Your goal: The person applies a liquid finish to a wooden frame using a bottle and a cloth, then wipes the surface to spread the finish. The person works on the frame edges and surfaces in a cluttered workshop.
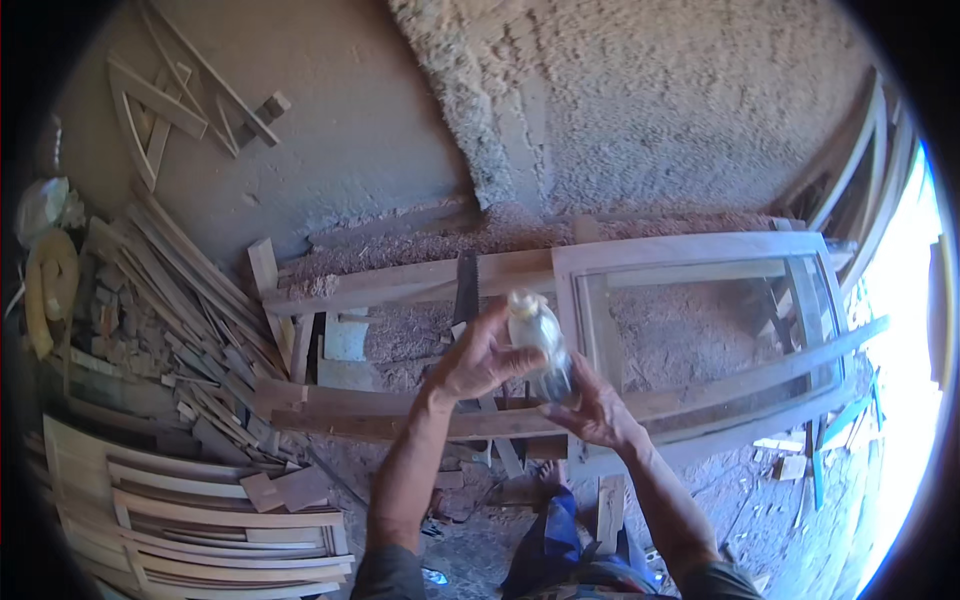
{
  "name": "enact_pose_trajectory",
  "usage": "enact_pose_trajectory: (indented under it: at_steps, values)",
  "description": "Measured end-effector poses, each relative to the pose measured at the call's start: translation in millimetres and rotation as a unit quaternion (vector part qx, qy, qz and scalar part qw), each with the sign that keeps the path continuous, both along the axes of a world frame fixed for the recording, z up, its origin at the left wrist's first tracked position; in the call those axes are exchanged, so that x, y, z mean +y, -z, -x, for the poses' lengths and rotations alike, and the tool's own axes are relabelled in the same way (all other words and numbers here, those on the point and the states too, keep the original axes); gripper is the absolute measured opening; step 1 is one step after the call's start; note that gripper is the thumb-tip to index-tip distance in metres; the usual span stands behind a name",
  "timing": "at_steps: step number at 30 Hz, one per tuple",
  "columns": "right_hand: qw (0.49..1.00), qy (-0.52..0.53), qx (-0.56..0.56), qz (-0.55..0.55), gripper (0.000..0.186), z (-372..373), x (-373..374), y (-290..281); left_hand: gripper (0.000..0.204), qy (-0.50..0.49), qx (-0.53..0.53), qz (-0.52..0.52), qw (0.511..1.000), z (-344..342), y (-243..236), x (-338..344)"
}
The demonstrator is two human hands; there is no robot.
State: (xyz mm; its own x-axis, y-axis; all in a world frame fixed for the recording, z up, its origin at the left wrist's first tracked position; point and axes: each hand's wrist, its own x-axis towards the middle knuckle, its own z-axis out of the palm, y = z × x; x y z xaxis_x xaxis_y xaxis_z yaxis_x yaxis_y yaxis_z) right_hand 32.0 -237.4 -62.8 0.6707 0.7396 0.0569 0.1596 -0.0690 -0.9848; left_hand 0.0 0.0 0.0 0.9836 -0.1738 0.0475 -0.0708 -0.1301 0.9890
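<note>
A clear plastic bottle (538, 335) with something whitish inside is held up in front of me, its yellowish top pointing away. My left hand (482, 358) wraps round its upper side, thumb across the front. At the lower end, the fingers of my right hand (596, 405) close on the bottle's base. Beneath them lies a wooden frame with glass panes (690, 255), resting across long wooden beams (400, 415). A handsaw (467, 290) with a dark blade stands by the beams, left of the bottle.
Offcuts and slats (215, 350) are heaped on the left. Below them lie stacked wooden frames (220, 520). Sawdust and shavings (430, 245) lie along the rough wall. Triangular wooden pieces (165, 110) hang at the upper left. Long curved boards (868, 170) lean at the right, beside a bright opening.
</note>
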Motion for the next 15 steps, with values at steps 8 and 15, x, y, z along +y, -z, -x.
enact_pose_trajectory:
  at_steps: [8, 15]
  values:
    - [0.925, 0.26, -0.274, 0.027, 0.079, 36, -66, 4, 0.071, -0.151, -0.085, 0.065, 0.983, 55, -2, -148]
    - [0.95, 0.198, -0.242, -0.03, 0.078, 31, -125, -31, 0.066, -0.122, -0.139, -0.018, 0.982, 80, -25, -193]
